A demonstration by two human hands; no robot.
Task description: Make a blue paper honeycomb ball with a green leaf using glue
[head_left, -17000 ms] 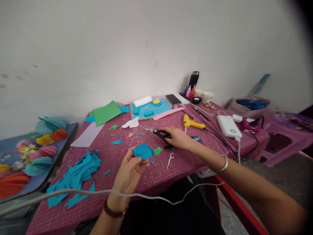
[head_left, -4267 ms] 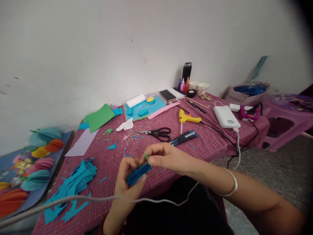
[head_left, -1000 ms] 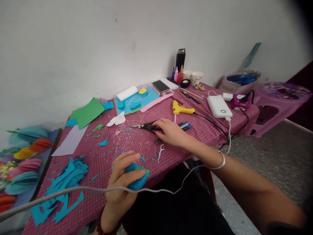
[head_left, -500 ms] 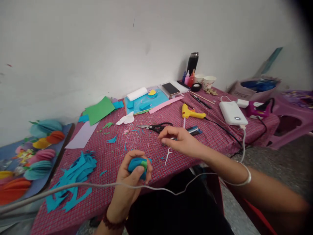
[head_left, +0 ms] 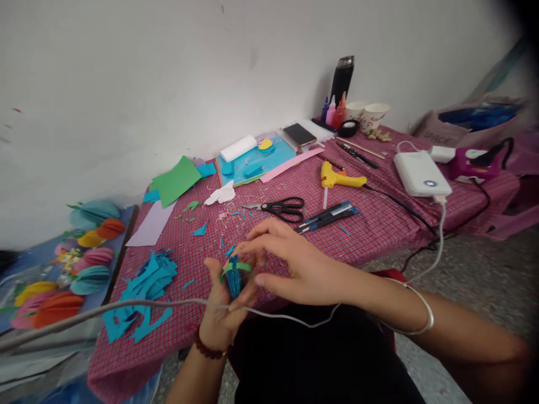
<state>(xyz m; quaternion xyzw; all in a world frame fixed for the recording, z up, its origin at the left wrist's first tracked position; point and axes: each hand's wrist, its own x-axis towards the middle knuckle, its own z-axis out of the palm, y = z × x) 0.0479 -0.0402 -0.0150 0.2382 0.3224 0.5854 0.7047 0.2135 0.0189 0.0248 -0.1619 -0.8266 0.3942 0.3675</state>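
Left hand (head_left: 221, 315): holding the blue paper bundle (head_left: 234, 285), a green strip (head_left: 241, 267) crossing it.
Right hand (head_left: 290, 258): hovering beside that grip; cannot tell whether it is pinching.
Scissors (head_left: 265, 207): lying beyond the grip.

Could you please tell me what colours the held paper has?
The held paper is blue and green, in the head view.

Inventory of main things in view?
paper piece: 1, blue and green, held
scissors: 1, black, centre
long tool: 1, blue, centre
glue gun: 1, yellow, right
power bank: 1, white, right
phone: 1, dark, back
flask: 1, black, back
bottles: at least 3, mixed, back
cups: 2, white, back
scraps: many, blue, mostly left
sheet: 1, green, back left
ornaments: several, mixed, far left
left hand: 1, bare, holding paper piece
right hand: 1, bare, by paper piece
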